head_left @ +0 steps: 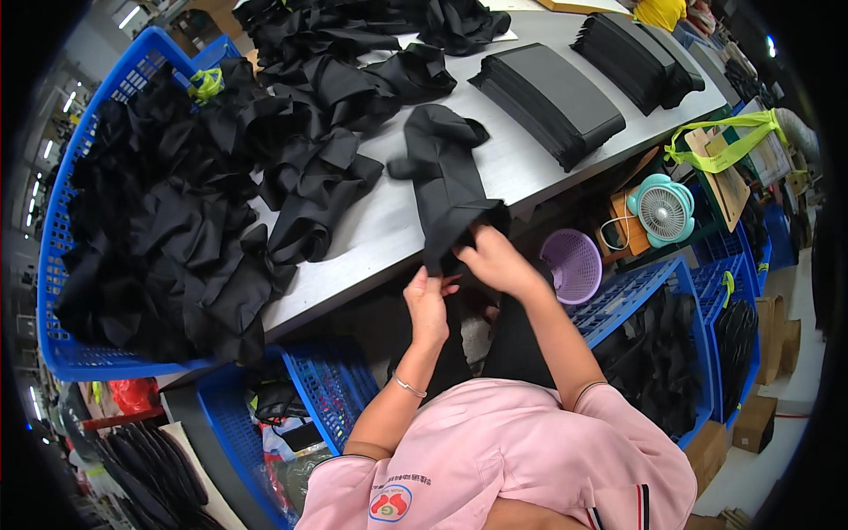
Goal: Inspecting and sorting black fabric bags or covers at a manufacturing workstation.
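A long black fabric piece (446,190) hangs over the near edge of the white table (521,181), its far end lying folded on the tabletop. My left hand (428,305) pinches its lower end just off the table edge. Close by to the right, my right hand (496,259) grips the same piece near a turned-over fold, with the fingertips partly hidden by the cloth. Left of it, a loose heap of crumpled black fabric pieces (322,177) spreads across the table.
A blue basket (62,265) heaped with black fabric stands at the left. Neat stacks of black pieces (552,97) lie on the table's far right. Below on the right are a purple basket (572,265), a small teal fan (664,212) and a blue crate (645,296).
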Motion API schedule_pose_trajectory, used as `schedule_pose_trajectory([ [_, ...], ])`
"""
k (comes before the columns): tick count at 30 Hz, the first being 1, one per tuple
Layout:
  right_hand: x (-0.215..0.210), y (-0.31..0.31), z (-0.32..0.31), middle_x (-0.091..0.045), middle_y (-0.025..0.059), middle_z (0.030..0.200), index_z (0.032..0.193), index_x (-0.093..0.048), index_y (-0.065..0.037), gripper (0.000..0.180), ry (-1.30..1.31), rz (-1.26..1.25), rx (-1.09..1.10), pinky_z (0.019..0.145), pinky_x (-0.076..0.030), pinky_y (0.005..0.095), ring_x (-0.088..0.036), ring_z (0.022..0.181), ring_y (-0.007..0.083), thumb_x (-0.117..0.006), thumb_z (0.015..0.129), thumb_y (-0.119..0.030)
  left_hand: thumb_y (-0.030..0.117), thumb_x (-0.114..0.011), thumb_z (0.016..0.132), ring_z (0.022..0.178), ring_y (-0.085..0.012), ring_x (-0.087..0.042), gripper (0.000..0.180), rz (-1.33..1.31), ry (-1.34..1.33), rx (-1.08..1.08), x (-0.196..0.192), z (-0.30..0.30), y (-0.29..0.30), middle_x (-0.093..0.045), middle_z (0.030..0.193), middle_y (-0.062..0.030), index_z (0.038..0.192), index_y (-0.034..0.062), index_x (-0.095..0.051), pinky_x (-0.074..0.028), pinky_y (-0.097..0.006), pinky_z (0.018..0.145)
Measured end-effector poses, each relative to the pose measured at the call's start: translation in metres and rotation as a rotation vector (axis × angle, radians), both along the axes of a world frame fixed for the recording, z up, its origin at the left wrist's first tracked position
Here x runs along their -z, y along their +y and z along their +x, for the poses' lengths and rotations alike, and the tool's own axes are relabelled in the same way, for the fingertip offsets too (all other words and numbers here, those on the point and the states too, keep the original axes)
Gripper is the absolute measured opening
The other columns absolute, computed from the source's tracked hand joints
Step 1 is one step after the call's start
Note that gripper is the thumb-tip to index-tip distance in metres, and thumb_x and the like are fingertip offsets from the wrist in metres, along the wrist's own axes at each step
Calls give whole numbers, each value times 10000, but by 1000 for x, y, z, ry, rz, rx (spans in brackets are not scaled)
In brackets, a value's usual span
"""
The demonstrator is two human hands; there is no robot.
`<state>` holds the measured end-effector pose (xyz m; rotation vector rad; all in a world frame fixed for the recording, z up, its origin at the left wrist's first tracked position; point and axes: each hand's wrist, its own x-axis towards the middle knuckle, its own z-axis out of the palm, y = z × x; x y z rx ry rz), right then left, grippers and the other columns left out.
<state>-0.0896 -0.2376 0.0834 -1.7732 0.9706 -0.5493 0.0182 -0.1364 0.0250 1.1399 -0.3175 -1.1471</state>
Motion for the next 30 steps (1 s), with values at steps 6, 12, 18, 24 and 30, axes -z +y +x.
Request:
schedule_pose_trajectory([
  [6,21,25,43,-591,216,1226,1240,-572,14,465,452,-860,189,1044,-426,467,-533,1182,407,-597,783,-67,-19,-531,897,792,-103,-630,156,-29,148,128,32,-8,-7,-687,908,-58,991,-11,-656,-501,-270,691],
  [12,51,28,34,-629,200,1179,1259,-587,-17,453,421,-942,192,994,-460,478,-603,1118,366,-634,828,-147,-25,-547,864,733,-108,-588,119,65,274,132,7,-18,-15,-663,808,-38,864,-39,-665,-442,-298,632],
  [18,36,-4,33,-651,188,1173,1178,-663,-78,377,878,-122,-81,896,-517,523,-624,1122,345,-662,864,-287,70,-589,915,853,-138,-649,157,1,229,283,2,-16,-7,-686,950,-49,1012,-7,-685,-512,-309,773],
  [24,92,-1,16,-608,199,1231,1217,-628,-67,451,475,-810,89,971,-473,504,-584,1126,404,-698,871,-348,153,-592,982,830,-147,-674,217,120,-79,620,26,20,5,-709,898,-81,1016,-27,-708,-543,-300,774],
  [30,68,14,6,-534,204,1352,1333,-544,-48,585,418,-791,-34,1079,-391,493,-499,1262,403,-716,857,-341,79,-595,984,821,-151,-683,176,-76,-707,377,-84,82,-6,-723,894,-91,1090,-2,-710,-544,-272,751],
])
